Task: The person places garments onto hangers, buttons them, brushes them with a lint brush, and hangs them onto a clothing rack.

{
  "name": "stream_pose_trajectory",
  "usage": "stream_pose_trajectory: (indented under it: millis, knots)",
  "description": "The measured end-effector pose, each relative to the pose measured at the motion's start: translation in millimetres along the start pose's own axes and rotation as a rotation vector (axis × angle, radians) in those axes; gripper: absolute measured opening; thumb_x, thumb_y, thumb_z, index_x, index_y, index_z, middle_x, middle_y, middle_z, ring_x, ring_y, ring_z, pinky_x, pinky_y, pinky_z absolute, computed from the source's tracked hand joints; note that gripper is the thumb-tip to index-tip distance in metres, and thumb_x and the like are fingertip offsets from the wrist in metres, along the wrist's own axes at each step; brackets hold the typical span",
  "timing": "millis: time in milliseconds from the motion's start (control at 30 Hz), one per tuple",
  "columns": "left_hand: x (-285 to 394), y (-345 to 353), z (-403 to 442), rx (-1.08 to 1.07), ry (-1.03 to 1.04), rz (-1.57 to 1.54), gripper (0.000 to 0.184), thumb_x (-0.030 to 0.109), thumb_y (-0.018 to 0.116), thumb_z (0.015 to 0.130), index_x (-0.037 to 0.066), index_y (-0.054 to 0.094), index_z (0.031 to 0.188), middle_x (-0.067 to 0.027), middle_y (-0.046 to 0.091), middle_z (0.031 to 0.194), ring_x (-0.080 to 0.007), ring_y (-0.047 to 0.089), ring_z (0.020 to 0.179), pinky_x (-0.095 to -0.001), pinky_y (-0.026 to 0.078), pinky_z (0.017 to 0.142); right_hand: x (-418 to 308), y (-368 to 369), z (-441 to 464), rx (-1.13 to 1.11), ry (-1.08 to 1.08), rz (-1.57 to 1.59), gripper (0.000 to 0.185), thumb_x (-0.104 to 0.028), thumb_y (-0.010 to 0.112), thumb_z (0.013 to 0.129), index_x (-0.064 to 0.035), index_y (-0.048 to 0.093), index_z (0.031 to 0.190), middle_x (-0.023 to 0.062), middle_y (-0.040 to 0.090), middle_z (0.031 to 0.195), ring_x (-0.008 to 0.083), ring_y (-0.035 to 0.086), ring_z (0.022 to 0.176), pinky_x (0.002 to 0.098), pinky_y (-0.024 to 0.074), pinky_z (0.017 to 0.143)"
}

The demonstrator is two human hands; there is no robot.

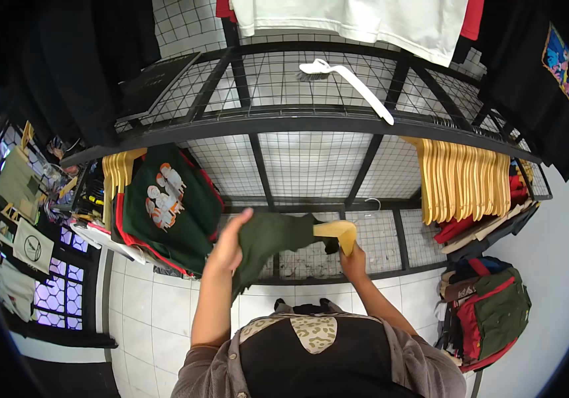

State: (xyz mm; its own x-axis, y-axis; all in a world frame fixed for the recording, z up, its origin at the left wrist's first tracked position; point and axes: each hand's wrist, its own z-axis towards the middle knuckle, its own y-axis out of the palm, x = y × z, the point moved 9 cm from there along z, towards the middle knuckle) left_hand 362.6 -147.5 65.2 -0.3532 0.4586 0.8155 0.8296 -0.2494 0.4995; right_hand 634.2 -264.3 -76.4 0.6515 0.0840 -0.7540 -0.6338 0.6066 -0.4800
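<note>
Below a black metal rack [298, 124], the left hand [230, 249] holds up a dark green garment [264, 240], its grip closed on the cloth near one edge. The right hand [353, 260] has its grip pinching a wooden hanger [337, 230], whose other end meets the garment. A white brush [357, 83] lies on the wire shelf [278, 89] above. Bare wooden hangers [463, 182] hang at the right, and a green shirt with a printed design [165, 196] hangs at the left.
</note>
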Motion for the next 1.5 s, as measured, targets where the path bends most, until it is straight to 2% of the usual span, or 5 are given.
stream_pose_trajectory:
  millis: [500,567,633,967,1500]
  knots:
    - [42,-11,-88,0.002,0.125,1.08,0.034,0.02,0.069,0.078,-0.002,0.058,0.1,-0.0109,0.066,0.089,-0.0234,0.062,0.084,-0.0322,0.048,0.076,-17,-41,44,0.095,-0.063,0.091,0.015,-0.002,0.064,0.072,-0.0006,0.059,0.086,0.0149,0.062,0.073,0.0312,0.064,0.069,0.0338,0.0483,0.058]
    - [96,35,-112,0.573,0.587,1.483,0.038,0.031,0.071,0.074,0.001,0.058,0.093,-0.0113,0.064,0.084,-0.03,0.061,0.077,-0.0346,0.048,0.071,-26,-35,51,-0.014,-0.209,0.096,0.024,-0.002,0.064,0.071,-0.0019,0.062,0.095,0.017,0.064,0.087,0.0316,0.064,0.077,0.0344,0.0502,0.066]
    - [81,102,-100,0.229,1.061,1.712,0.038,0.035,0.073,0.07,0.006,0.059,0.089,-0.0113,0.064,0.083,-0.0313,0.059,0.073,-0.0349,0.047,0.064,-32,-31,63,-0.042,-0.271,0.091,0.025,-0.002,0.065,0.069,-0.0021,0.061,0.093,0.0159,0.063,0.085,0.0328,0.063,0.075,0.0357,0.05,0.064]
    - [5,83,-43,0.039,0.525,1.604,0.035,0.037,0.07,0.073,0.004,0.062,0.081,-0.0158,0.056,0.059,-0.0337,0.056,0.056,-0.0378,0.043,0.051,-94,-75,35,0.626,-0.594,-0.23,0.052,-0.013,0.08,0.061,-0.0123,0.045,0.099,0.0129,0.047,0.104,0.0298,0.048,0.095,0.0416,0.0402,0.08]
    - [65,37,-111,0.134,0.472,1.638,0.032,0.032,0.074,0.066,0.004,0.065,0.079,-0.0111,0.061,0.069,-0.0314,0.057,0.059,-0.034,0.044,0.053,8,19,106,-0.021,0.134,0.526,0.011,-0.003,0.051,0.09,0.0023,0.05,0.099,0.0077,0.061,0.08,0.0102,0.058,0.071,0.0245,0.0461,0.062]
